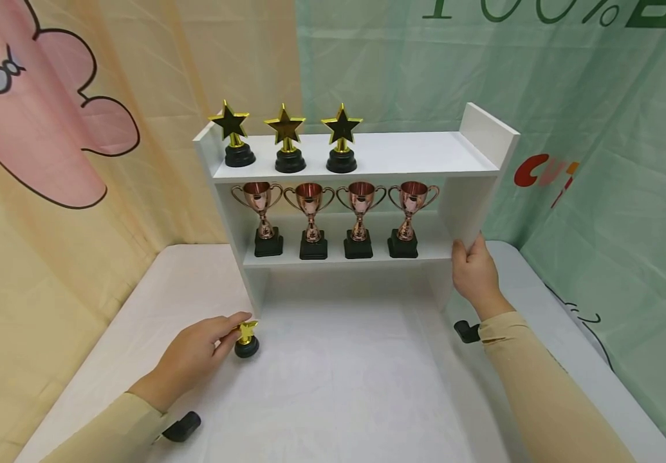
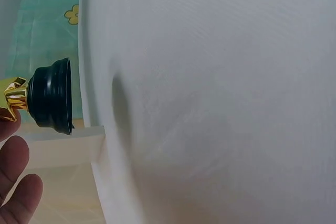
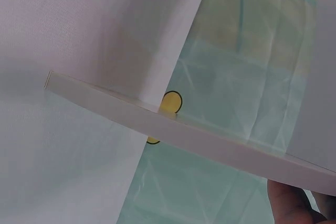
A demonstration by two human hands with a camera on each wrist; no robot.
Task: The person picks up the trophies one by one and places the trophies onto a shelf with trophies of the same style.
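A small gold star trophy with a round black base is pinched by the fingers of my left hand, low in front of the shelf's left side. In the left wrist view its black base hangs clear of the white tabletop, with a shadow beside it. My right hand grips the right side panel of the white shelf, at about the middle board's height. Three star trophies stand on the top board, toward the left. On the middle board, several rose-gold cups with black square bases stand in a row.
The shelf stands on a white-covered table. Behind hang a cream curtain and a green curtain. A black cable runs along the table's right edge. Each wrist carries a black camera mount.
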